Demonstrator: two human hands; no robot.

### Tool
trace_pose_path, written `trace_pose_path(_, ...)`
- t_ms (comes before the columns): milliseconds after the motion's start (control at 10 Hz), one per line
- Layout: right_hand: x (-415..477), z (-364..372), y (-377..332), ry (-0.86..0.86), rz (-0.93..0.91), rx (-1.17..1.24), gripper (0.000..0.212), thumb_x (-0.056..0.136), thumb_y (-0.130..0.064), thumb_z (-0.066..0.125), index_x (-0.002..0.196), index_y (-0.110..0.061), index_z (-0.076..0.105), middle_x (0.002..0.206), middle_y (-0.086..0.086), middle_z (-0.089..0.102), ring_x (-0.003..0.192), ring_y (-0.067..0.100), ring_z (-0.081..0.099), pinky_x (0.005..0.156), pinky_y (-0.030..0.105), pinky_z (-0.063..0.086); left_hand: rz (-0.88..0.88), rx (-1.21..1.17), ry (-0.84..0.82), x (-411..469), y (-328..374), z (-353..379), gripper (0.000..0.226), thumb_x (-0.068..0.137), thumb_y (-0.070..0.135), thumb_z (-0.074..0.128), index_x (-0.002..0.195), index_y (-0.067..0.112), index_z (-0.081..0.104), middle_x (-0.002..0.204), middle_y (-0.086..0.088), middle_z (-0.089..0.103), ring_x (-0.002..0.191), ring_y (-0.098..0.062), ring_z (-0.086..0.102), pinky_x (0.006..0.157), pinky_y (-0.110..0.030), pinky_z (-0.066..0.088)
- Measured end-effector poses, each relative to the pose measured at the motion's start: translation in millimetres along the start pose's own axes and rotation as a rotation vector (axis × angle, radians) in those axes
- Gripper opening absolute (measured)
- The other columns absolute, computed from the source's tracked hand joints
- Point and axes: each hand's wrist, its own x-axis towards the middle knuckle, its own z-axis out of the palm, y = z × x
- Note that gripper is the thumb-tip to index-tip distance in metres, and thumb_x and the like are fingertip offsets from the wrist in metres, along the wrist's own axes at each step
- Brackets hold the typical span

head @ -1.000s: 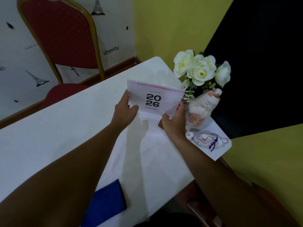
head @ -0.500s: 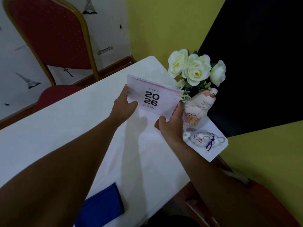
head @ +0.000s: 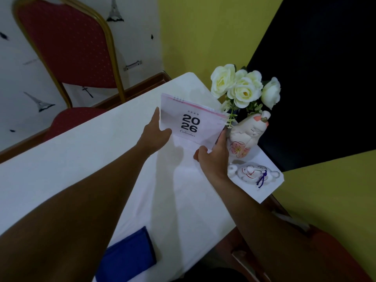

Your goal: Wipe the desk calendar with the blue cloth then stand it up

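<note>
Upright, calendar (head: 191, 123) edges pinched; flowers (head: 244, 88) close.

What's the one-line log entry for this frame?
phase: standing calendar | left hand: on desk calendar left edge | right hand: on its right edge | blue cloth: on table, untouched

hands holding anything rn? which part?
Both hold the desk calendar: left hand on its left edge, right hand at its lower right corner. The blue cloth lies untouched.
</note>
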Motion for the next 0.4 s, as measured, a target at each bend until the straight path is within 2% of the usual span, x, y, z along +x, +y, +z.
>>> trace_pose_path(100, -9, 5, -1, 0.024, -0.016, 0.016, 0.099, 0.074, -0.021, 0.047, 0.161, -0.039, 0.003, 0.161, 0.007, 0.040, 0.135, 0.033, 0.055, 0.106, 0.050, 0.052, -0.034, 0.059, -0.014, -9, -7, -6, 0.085, 0.099, 0.030, 0.057, 0.162, 0.022, 0.001, 0.170, -0.007, 0.018, 0.152, -0.038, 0.029, 0.117, -0.057, 0.033)
trace_pose_path(200, -25, 3, -17, 0.037, -0.019, 0.001, 0.095, 0.082, -0.007, 0.051, 0.163, -0.023, 0.005, 0.166, 0.011, 0.031, 0.145, 0.027, 0.043, 0.117, 0.041, 0.040, -0.028, 0.100, -0.025, -19, -12, -14, 0.084, 0.099, 0.028, 0.056, 0.162, 0.020, 0.001, 0.171, -0.007, 0.016, 0.154, -0.036, 0.025, 0.120, -0.055, 0.031)
trace_pose_path(300, -50, 2, -39, 0.015, -0.010, -0.044, 0.083, 0.091, -0.001, 0.051, 0.163, -0.008, 0.010, 0.171, 0.010, 0.016, 0.141, 0.020, 0.039, 0.115, 0.026, 0.028, 0.014, 0.193, -0.027, -39, -18, -27, 0.078, 0.100, 0.026, 0.054, 0.162, 0.018, 0.007, 0.171, -0.006, 0.014, 0.157, -0.030, 0.018, 0.126, -0.052, 0.023)
trace_pose_path(400, -63, 2, -48, -0.056, -0.033, -0.088, 0.082, 0.093, -0.007, 0.052, 0.164, -0.011, 0.011, 0.171, 0.005, 0.015, 0.148, 0.026, 0.033, 0.118, 0.030, 0.024, 0.044, 0.233, -0.030, -51, -21, -36, 0.076, 0.100, 0.026, 0.053, 0.162, 0.018, 0.009, 0.171, -0.006, 0.013, 0.158, -0.028, 0.015, 0.127, -0.049, 0.020)
